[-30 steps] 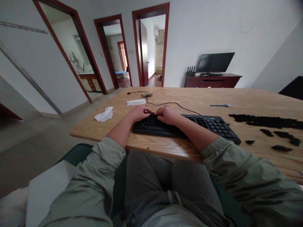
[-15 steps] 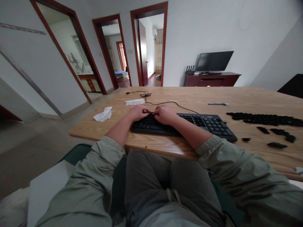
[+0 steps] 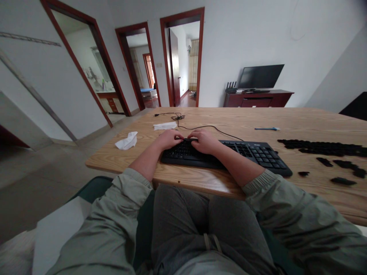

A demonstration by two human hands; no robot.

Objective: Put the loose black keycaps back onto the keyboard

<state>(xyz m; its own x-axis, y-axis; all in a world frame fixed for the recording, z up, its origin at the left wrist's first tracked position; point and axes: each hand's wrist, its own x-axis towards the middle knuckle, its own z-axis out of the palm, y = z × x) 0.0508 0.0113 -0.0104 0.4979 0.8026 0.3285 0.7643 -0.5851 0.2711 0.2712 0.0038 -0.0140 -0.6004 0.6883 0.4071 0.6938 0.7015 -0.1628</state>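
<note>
Keyboard [image 3: 241, 148] first: how does it lie to the hands?

Crosswise on the table [image 3: 229, 118], by the near edge, long axis running left to right, right end slanted a little closer in. Both hands are over its left half.

Which hand is nearer?

Neither by much. The left hand [image 3: 169, 139] is at the left end; the right hand [image 3: 204, 141] comes in across the middle. Their fingers [image 3: 194, 133] point at each other over the far edge, almost meeting.

And the grip?

Fingers bent, tips down at the back rows. Whether anything is pinched there, I can't tell; it's too small and partly hidden.

Where are the black pieces [image 3: 323, 147]?

Right of the number pad [image 3: 268, 156], well apart from both hands: one long, ragged bank and several small clumps nearer the front. They look like keycaps, but they're blurred.

Materials?

Dark, dull plastic for the keyboard, a slim slab with blocky keys in tidy rows at the right. The cable [image 3: 178, 117] is thin and bundled beyond the hands. The tissue [image 3: 126, 141] at left is crumpled; the white strip [image 3: 165, 126] lies flatter. The brush [image 3: 267, 128] has a slender blue handle. Wood grain streaks the tabletop.
</note>
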